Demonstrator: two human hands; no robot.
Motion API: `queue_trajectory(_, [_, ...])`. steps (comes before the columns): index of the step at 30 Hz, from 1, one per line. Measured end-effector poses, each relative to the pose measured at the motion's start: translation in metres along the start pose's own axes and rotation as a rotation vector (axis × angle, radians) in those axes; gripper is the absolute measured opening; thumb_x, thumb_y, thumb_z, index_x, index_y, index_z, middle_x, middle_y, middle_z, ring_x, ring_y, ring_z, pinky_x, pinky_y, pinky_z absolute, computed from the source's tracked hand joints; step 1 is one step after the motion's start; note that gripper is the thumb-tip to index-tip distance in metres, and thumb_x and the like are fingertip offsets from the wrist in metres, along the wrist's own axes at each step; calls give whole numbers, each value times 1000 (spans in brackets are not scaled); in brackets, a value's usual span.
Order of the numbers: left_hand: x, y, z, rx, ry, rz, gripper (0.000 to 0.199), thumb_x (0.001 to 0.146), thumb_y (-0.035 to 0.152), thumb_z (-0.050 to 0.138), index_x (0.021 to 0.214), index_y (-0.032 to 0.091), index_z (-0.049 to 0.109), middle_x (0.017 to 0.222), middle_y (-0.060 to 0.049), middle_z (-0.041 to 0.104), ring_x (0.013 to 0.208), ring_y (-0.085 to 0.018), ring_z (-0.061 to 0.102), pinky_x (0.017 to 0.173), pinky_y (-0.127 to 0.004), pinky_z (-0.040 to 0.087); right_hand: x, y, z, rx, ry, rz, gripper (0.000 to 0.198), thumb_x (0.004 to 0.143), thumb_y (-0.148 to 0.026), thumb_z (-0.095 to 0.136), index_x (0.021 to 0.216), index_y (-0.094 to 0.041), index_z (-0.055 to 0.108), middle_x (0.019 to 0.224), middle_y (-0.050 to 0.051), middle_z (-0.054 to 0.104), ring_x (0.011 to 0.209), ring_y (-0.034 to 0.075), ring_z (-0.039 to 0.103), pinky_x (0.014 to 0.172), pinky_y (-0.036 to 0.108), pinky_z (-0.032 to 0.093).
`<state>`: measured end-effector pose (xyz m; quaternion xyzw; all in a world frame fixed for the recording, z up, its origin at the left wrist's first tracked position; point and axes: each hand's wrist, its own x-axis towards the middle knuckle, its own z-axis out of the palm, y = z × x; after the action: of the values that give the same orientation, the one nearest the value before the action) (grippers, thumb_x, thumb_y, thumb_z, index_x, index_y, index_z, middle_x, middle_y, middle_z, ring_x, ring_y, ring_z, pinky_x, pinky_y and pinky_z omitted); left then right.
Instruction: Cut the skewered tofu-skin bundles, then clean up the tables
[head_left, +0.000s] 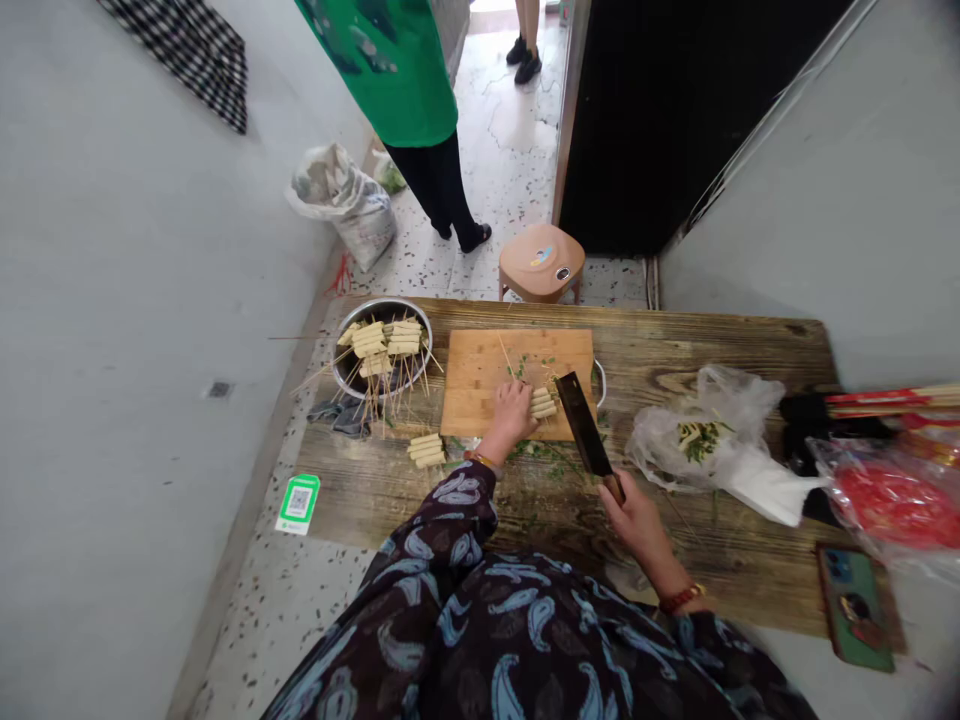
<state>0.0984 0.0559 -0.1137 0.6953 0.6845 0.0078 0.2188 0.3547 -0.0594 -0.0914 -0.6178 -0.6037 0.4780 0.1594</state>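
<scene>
My right hand (634,510) is closed round the handle of a cleaver (583,428), its dark blade pointing away from me over the right edge of the wooden cutting board (472,370). On the board my left hand (513,412) grips a row of pale yellow rolls (544,403) at their left end; its fingertips are partly hidden. The blade stands just right of these rolls. Green scraps and a thin stick lie behind them. More pale rolls (426,450) rest on the table, left of the board's near corner.
A metal bowl (429,330) at the left holds skewered rolls, sticks jutting over its rim. To the right are plastic bags (720,400) with shredded greens, a red package (892,500) and a phone (855,605). Beyond the table stand a stool (541,262), a sack (364,215) and a person in green.
</scene>
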Motion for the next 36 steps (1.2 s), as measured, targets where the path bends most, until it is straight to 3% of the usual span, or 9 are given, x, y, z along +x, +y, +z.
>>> queue_trajectory(9, [-7, -5, 9, -97, 37, 39, 50, 70, 23, 71, 115, 19, 49, 127, -14, 48, 117, -32, 39, 102, -49, 32, 7, -13, 6, -9, -20, -4, 45, 89, -49, 41, 116, -15, 53, 87, 8, 69, 73, 22, 65, 68, 30, 48])
queue_trajectory(19, [-10, -6, 11, -149, 68, 54, 47, 73, 20, 67, 116, 20, 49, 125, -13, 46, 121, -29, 39, 103, -48, 33, 12, -11, 14, -264, -36, -23, 44, 92, -45, 35, 120, -15, 50, 94, 12, 70, 81, 26, 67, 68, 33, 46])
queue_trajectory(27, [-11, -8, 16, -120, 93, 95, 48, 76, 18, 63, 121, 19, 45, 126, -12, 45, 121, -28, 39, 104, -44, 35, 12, -31, 22, -387, -81, -11, 35, 96, -35, 31, 118, -13, 46, 90, 13, 69, 76, 23, 66, 60, 28, 39])
queue_trajectory(36, [-9, -12, 17, -118, 105, 128, 47, 77, 19, 63, 121, 19, 46, 125, -12, 47, 117, -28, 42, 102, -44, 38, 33, -35, 28, -325, -113, -14, 29, 95, -34, 34, 111, -14, 47, 86, 12, 69, 73, 22, 65, 58, 27, 38])
